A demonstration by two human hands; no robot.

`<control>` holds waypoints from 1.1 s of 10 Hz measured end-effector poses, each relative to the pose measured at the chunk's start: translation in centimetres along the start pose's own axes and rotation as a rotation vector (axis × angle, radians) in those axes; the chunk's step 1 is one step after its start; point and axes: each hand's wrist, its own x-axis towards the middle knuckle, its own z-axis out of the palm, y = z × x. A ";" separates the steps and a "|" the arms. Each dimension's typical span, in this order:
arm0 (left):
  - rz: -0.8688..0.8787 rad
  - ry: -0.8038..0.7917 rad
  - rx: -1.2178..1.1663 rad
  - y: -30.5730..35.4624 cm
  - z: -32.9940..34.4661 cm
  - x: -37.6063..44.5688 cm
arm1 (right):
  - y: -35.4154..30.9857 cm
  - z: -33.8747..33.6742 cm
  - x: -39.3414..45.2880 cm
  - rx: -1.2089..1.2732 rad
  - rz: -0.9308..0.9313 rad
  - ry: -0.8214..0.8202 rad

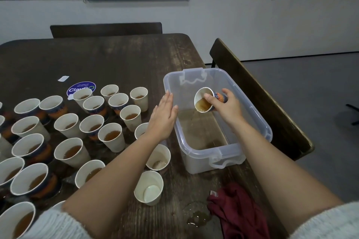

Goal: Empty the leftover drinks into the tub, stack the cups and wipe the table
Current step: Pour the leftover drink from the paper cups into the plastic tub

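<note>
Right hand: grips tilted paper cup over tub interior, thumb on rim, brown drink at lower lip.
Left hand: flat, fingers straight, holds nothing; above tub's left rim.
Tub: clear plastic, on table's right side; thin brown liquid on bottom.
Filled cups: many, upright, brown drink inside, grouped left of tub.
Emptied cups: 2 near front, betw. forearms, close to tub.
Cloth: dark red, crumpled, front of tub.
Spill: small puddle, touching cloth's left edge.
Table: dark wood, worn.
Sticker: round, blue, behind cups.
</note>
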 end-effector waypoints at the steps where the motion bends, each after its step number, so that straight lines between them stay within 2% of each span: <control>1: -0.002 -0.002 -0.003 0.0 0.0 0.0 | 0.0 -0.1 -0.2 -0.003 -0.009 0.007; 11: 0.005 0.013 -0.012 -0.2 0.3 0.2 | -0.7 -0.2 -1.2 -0.085 -0.042 0.045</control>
